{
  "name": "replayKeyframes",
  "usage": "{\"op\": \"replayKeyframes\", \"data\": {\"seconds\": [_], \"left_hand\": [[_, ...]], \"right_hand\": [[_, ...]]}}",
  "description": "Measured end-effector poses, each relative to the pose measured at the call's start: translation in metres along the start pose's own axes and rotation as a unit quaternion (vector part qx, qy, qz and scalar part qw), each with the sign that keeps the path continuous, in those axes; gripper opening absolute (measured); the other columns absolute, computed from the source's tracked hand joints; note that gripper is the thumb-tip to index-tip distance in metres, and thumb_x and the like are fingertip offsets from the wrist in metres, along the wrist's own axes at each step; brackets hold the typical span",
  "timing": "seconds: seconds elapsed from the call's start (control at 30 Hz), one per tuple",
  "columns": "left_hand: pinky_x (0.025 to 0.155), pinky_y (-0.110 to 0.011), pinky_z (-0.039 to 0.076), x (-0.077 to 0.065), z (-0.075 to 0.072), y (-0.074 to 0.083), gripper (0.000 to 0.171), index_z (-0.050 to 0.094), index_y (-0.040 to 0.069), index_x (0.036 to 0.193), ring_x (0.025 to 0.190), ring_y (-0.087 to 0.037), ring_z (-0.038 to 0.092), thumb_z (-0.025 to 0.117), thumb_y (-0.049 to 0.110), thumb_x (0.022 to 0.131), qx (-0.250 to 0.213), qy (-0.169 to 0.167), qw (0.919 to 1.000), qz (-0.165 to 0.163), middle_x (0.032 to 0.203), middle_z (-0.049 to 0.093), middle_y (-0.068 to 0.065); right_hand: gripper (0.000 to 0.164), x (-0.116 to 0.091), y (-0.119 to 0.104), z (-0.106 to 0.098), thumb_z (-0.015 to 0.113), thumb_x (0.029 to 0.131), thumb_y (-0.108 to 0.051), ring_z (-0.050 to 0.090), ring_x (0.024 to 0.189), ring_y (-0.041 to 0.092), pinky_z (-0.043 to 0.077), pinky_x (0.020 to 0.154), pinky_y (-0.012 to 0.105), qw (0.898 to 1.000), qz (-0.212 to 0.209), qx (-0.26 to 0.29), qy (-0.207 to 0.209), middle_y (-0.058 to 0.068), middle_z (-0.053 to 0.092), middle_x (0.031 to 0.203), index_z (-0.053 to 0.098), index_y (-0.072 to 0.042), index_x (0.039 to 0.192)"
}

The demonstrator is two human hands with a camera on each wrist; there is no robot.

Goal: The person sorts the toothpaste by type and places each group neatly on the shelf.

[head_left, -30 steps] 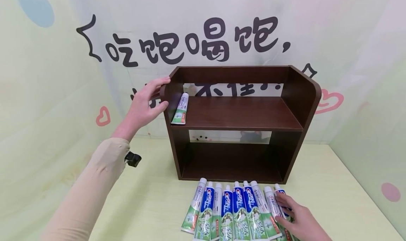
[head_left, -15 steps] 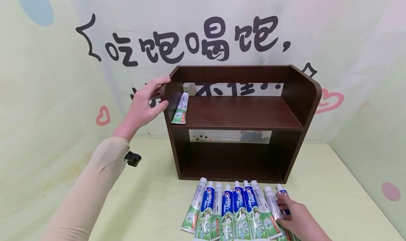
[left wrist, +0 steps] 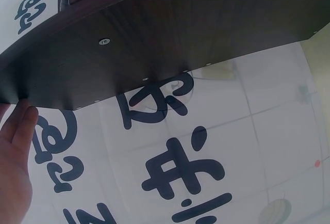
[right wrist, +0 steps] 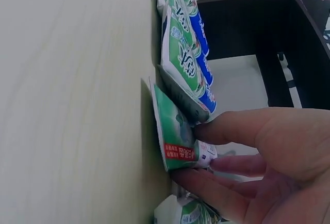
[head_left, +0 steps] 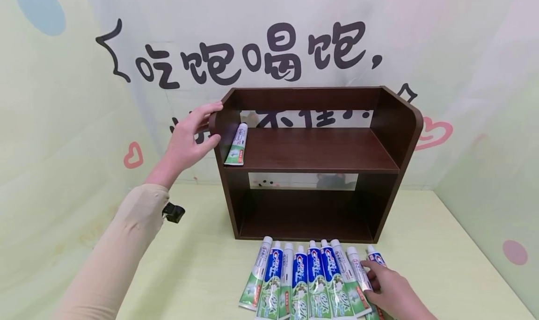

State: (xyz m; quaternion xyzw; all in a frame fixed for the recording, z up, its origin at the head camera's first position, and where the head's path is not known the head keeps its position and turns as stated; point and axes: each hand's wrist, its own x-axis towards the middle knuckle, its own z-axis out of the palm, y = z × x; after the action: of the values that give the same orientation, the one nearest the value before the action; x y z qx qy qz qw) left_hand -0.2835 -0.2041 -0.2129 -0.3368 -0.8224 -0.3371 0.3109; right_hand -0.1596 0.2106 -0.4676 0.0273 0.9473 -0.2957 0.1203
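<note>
My left hand (head_left: 185,140) rests against the left side panel of a dark brown two-tier shelf (head_left: 311,170), fingertips at its front edge. In the left wrist view, the fingers (left wrist: 20,131) touch the panel's edge. My right hand (head_left: 393,287) pinches a white and green toothpaste tube (right wrist: 172,126) between thumb and fingers, near the right end of a row on the table. The row mixes white-green tubes with blue-green Crest toothpaste tubes (head_left: 299,278). Just right of the pinched tube lies another Crest tube (head_left: 375,255), partly covered by my hand. One toothpaste tube (head_left: 237,144) leans inside the upper tier's left end.
The shelf stands on a pale wooden table (head_left: 193,264), directly behind the tubes. A wall cloth (head_left: 294,11) with black lettering hangs behind it. A small black device (head_left: 173,212) sits at my left wrist.
My right hand has shifted slightly, its fingers now closer round the white and green tube, with more of the far-right Crest tube uncovered. The left hand stays at the shelf; the view has shifted slightly.
</note>
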Motion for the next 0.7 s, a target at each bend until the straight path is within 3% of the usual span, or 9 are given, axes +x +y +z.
{"op": "replayKeyframes", "data": {"seconds": [0.23,0.7], "left_hand": [[0.095,-0.004,0.043,0.0001,0.0008,-0.0013,0.054,0.052,-0.003,0.136,0.120,-0.037,0.061,0.066,-0.009,0.084,-0.007,0.001,1.0000,0.004,0.144,0.052,-0.021],[0.095,-0.005,0.044,0.0006,0.0010,-0.0036,0.054,0.052,-0.003,0.136,0.117,-0.039,0.062,0.065,-0.008,0.084,-0.002,0.005,0.9999,0.011,0.144,0.052,-0.021]], "right_hand": [[0.066,0.0002,-0.0035,0.0010,0.081,0.077,-0.012,0.057,0.080,0.013,0.055,0.073,0.032,1.000,0.006,0.004,-0.002,0.001,0.066,0.093,0.053,-0.004,0.136],[0.068,0.0043,-0.0056,-0.0011,0.082,0.076,-0.017,0.058,0.076,0.014,0.054,0.072,0.034,1.000,0.022,-0.011,-0.007,0.002,0.067,0.084,0.053,-0.001,0.135]]}}
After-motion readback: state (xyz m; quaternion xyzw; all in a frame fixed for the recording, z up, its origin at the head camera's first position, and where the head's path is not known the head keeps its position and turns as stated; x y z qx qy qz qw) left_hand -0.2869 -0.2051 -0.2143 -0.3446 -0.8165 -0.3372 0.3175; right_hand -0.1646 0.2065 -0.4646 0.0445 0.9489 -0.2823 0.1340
